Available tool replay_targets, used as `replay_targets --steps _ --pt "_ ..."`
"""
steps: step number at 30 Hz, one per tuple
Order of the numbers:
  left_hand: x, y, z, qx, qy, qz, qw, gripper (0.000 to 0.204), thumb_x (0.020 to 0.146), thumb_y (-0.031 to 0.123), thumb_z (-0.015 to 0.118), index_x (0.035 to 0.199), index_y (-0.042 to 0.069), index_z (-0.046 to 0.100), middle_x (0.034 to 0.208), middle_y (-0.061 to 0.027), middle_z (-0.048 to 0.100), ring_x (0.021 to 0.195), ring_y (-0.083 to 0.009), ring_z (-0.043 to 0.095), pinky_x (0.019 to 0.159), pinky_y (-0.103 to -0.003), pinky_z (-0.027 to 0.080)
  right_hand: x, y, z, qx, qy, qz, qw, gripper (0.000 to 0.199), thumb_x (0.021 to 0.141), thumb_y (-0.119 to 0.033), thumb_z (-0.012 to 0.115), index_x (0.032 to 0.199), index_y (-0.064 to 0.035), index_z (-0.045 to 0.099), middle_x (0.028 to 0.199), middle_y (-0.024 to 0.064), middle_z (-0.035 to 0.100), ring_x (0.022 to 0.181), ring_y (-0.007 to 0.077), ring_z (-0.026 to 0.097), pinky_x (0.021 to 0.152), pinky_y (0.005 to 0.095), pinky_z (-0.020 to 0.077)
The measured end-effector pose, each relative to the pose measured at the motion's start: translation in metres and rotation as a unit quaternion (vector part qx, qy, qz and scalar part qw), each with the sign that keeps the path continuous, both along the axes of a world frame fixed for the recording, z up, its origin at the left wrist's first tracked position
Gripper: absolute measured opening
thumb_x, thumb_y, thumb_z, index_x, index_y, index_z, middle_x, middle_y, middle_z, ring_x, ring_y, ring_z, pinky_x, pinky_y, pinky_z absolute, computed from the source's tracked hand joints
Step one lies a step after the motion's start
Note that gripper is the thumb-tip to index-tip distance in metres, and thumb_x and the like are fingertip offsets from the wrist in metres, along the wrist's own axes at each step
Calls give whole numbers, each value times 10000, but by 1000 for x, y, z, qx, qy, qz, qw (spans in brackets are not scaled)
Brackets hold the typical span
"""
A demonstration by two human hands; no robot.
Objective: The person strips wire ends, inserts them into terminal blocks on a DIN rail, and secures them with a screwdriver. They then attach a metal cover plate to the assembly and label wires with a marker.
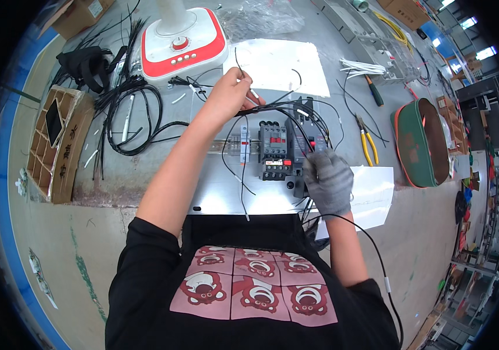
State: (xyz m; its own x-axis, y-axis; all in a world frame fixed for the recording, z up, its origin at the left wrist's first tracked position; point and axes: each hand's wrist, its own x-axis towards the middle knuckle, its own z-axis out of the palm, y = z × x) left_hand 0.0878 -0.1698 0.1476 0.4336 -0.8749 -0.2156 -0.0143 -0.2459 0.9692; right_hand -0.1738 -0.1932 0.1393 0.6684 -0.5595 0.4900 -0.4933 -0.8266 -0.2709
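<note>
My bare left hand is closed round a bundle of black wires above the far edge of a metal mounting plate. On that plate sit a dark contactor with red marks and, right of it, a dark device with a red button. My right hand, in a grey knit glove, is curled at the near end of that device. Its fingertips are partly hidden, and what they hold cannot be made out. Black wires arch over the device, and a long black wire runs out below the glove.
Yellow-handled pliers, a screwdriver and a green bin lie to the right. Coiled black cables and a divided cardboard box are at left. A red-and-white fan base stands behind, beside white paper.
</note>
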Motion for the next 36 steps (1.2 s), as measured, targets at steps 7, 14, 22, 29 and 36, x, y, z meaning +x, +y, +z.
replay_targets --steps 7,14,22,29,36 --pt "7 8 -2 -6 30 -26 999 184 967 227 475 986 44 480 935 -153 705 724 -106 580 700 -251 459 66 -35 -3 -16 40 90 995 99 817 -131 681 889 -74 645 831 111 640 733 314 628 658 401 518" --pt "9 14 -1 -39 24 -43 998 297 926 240 569 1064 -11 491 955 -154 710 759 -117 572 744 -263 467 82 -38 -2 1 51 119 992 107 827 -143 672 896 -66 645 864 117 648 780 315 636 698 407 520" --pt "3 12 -18 -109 83 -50 989 198 897 132 599 1015 -25 572 908 -131 707 780 -125 614 766 -264 492 79 -32 8 46 92 108 989 123 828 -156 669 899 -58 642 871 113 643 787 310 634 710 401 517" --pt "2 16 -10 -100 91 -44 990 97 914 95 566 975 20 563 892 -107 701 799 -113 603 775 -265 484 81 -31 51 211 35 35 976 217 908 -220 599 1037 -54 653 951 115 682 764 253 658 716 354 523" --pt "-4 15 -19 -139 63 -44 987 96 912 69 558 985 6 551 830 -114 698 755 -127 633 716 -267 506 157 -105 61 473 -123 44 871 266 886 -286 657 949 -28 676 761 34 656 579 97 584 512 251 441"
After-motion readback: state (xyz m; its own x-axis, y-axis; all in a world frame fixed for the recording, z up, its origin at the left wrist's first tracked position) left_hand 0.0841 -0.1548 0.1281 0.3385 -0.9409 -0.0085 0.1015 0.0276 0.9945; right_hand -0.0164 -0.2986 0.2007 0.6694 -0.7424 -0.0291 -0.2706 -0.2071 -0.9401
